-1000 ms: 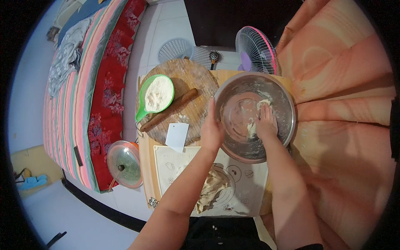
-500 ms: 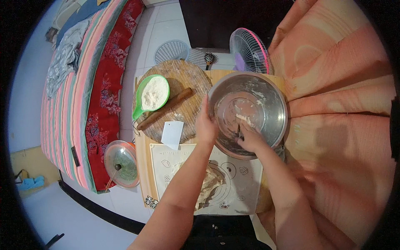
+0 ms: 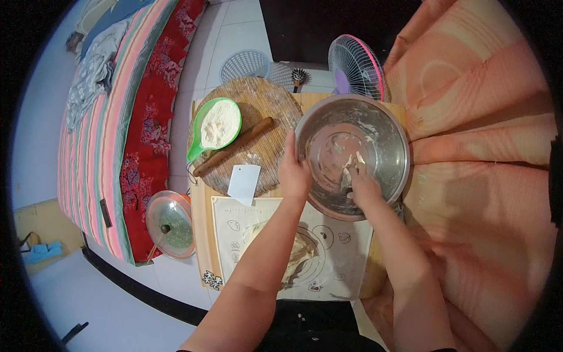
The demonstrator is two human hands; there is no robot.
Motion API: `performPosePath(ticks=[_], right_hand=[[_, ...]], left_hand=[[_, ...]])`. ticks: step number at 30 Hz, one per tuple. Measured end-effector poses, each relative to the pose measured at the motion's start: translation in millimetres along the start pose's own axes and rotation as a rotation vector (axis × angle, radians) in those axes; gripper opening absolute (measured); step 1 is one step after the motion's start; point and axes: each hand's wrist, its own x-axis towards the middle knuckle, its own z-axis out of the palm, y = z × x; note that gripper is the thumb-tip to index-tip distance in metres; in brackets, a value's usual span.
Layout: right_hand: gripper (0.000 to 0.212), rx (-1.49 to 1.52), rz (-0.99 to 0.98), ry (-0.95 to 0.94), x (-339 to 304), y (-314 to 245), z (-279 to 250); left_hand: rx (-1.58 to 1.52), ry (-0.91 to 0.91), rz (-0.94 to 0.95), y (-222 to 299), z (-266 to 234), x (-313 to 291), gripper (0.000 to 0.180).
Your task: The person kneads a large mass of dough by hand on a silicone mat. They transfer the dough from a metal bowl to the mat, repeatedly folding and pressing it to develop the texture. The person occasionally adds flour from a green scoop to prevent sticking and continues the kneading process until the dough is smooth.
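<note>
Head camera: the left hand (image 3: 295,178) clasps the rim of the metal bowl (image 3: 390,161), likely to steady it; inside, the right hand (image 3: 365,186), half-curled, touches dough scraps (image 3: 346,171), though whether it grips any cannot be told. More dough (image 3: 303,251) sits on the printed mat (image 3: 349,256).

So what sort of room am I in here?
Probably a bedroom at home: there's a striped bedcover over what looks like a bed, a pink-rimmed fan and draped orange fabric.
</note>
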Motion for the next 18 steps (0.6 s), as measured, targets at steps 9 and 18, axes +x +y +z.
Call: performPosePath(ticks=[9,18], right_hand=[[0.086,-0.302,-0.416,0.190,51.6,47.3,-1.0],[0.055,-0.173,-0.247,0.321,68.6,47.1,19.5]], left_hand=[[-0.035,-0.073,0.078,1.1,-3.9,1.6,0.072],[-0.027,-0.168,-0.024,2.7,-9.0,1.3,0.075]])
